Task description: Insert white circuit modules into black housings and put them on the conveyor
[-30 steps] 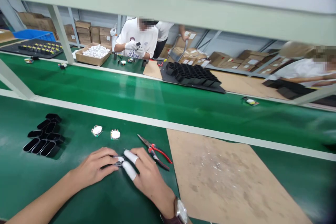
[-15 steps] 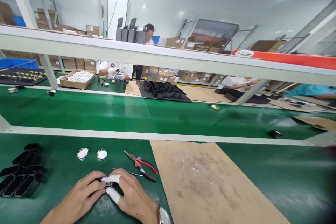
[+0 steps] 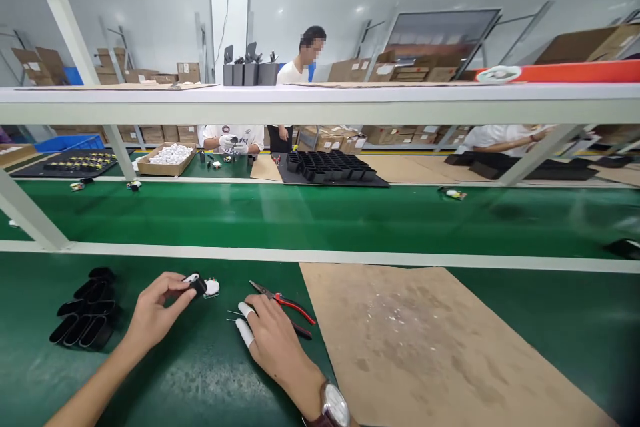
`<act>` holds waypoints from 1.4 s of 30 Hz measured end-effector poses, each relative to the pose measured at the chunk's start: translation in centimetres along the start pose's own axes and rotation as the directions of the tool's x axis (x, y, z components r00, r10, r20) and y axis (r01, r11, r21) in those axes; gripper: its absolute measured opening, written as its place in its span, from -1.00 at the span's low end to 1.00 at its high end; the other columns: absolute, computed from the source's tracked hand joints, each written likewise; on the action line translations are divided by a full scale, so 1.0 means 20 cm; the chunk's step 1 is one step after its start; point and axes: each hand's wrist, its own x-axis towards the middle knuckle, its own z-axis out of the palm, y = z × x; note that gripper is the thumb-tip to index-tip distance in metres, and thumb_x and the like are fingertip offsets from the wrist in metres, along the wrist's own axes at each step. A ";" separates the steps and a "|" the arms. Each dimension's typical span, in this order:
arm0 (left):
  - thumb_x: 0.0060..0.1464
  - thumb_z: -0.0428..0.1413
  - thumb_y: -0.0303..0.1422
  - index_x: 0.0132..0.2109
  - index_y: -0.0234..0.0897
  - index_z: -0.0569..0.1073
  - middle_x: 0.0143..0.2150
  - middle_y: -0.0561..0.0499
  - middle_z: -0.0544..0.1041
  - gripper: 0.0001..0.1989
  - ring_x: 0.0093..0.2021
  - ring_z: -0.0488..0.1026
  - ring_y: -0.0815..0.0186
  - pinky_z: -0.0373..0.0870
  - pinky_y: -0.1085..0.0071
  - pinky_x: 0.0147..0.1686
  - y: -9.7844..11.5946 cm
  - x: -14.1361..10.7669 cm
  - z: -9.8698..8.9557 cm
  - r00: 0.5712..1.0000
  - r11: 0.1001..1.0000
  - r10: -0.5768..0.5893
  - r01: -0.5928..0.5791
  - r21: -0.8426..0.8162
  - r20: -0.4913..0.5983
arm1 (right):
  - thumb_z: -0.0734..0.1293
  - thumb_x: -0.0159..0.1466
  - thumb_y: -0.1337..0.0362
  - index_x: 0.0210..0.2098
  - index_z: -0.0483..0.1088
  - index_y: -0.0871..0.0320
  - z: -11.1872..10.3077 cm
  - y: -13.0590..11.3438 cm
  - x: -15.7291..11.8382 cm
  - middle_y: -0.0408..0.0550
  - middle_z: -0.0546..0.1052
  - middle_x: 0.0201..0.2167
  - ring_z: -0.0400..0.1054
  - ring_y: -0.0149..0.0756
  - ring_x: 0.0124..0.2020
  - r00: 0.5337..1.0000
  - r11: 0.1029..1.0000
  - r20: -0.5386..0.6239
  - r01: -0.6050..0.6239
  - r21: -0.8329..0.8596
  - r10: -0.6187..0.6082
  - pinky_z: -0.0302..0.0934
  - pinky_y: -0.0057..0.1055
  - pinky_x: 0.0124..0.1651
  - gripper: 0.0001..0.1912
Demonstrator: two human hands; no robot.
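My left hand (image 3: pixel 159 303) is closed, its thumb and fingers pinching a small black plastic part (image 3: pixel 199 285). A small circuit board with a white round top (image 3: pixel 213 287) lies just right of that part. Another white round piece (image 3: pixel 191 278) shows at the fingertips, partly covered; whether it is held or lies behind, I cannot tell. My right hand (image 3: pixel 277 337) rests over tweezers (image 3: pixel 232 311), whose thin tips stick out to the left. Its thumb and index finger, in white finger cots, are apart. Red-and-black pliers (image 3: pixel 295 307) lie behind and beside this hand.
Black oval sleeves (image 3: pixel 83 327) stand grouped at the left. A stained cardboard sheet (image 3: pixel 400 340) covers the bench right of my hand. Beyond a white rail (image 3: pixel 350 257) runs a green belt (image 3: pixel 310 217) with small parts. A shelf beam (image 3: pixel 320 112) crosses above. Several co-workers are opposite.
My hands have separated. The left has moved forward and left with the black part, towards the white-topped boards; the right has let go and moved right, onto the tweezers. The view has turned level.
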 end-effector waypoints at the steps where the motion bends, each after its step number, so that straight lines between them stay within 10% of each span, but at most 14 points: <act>1: 0.26 0.27 -0.17 -0.16 -0.19 0.62 -0.10 -0.09 0.63 -0.80 -0.10 0.65 0.18 0.68 0.30 -0.11 -0.01 0.05 -0.02 1.000 0.999 -0.019 0.018 0.041 0.018 | 0.32 0.42 0.40 0.01 0.48 0.23 0.00 0.01 -0.01 0.13 0.55 -0.04 0.46 -0.01 -0.05 1.000 0.999 0.025 -0.018 -0.043 0.019 0.42 -0.07 0.03 -0.81; 13: 0.04 0.19 -0.26 -0.31 -0.22 0.57 -0.26 -0.09 0.64 -0.87 -0.18 0.64 0.06 0.58 0.20 -0.08 -0.42 0.72 -0.07 0.964 0.816 -0.268 0.228 0.531 -0.002 | 0.32 0.15 0.62 -0.07 0.54 0.19 0.01 0.04 -0.04 0.10 0.55 -0.10 0.50 -0.03 -0.07 0.955 0.977 0.258 -0.096 -0.192 0.144 0.42 -0.18 0.03 -0.60; 19: 0.01 0.17 -0.07 0.04 -0.24 0.60 0.04 -0.20 0.66 -0.50 -0.01 0.65 -0.02 0.61 0.20 -0.09 -0.44 0.67 -0.16 0.958 0.830 -0.275 0.194 0.524 0.082 | 0.36 0.18 0.56 -0.06 0.52 0.23 -0.03 0.03 -0.03 0.12 0.54 -0.09 0.48 -0.02 -0.05 0.958 0.974 0.236 -0.121 -0.191 0.166 0.42 -0.18 0.02 -0.66; 30: 0.06 0.17 0.08 0.08 -0.31 0.58 0.06 -0.26 0.69 -0.37 0.10 0.63 -0.07 0.55 0.18 0.09 -0.37 0.58 -0.93 0.884 0.636 -0.439 0.433 0.639 -0.162 | 0.20 0.43 0.47 0.06 0.44 0.19 0.09 0.04 -0.04 0.15 0.53 -0.07 0.47 0.00 -0.13 0.990 0.996 -0.118 0.076 -0.037 -0.080 0.44 -0.10 -0.12 -0.71; 42: -0.11 0.29 0.00 -0.20 -0.22 0.66 -0.18 -0.25 0.74 -0.57 -0.06 0.68 -0.18 0.56 0.15 -0.04 -0.41 0.37 -0.88 0.854 0.637 -0.520 0.372 0.675 0.020 | 0.25 0.47 0.39 0.16 0.40 0.22 0.07 -0.09 0.08 0.18 0.53 0.03 0.49 0.01 -0.03 0.995 0.994 0.024 0.097 -0.048 -0.096 0.46 -0.07 0.01 -0.70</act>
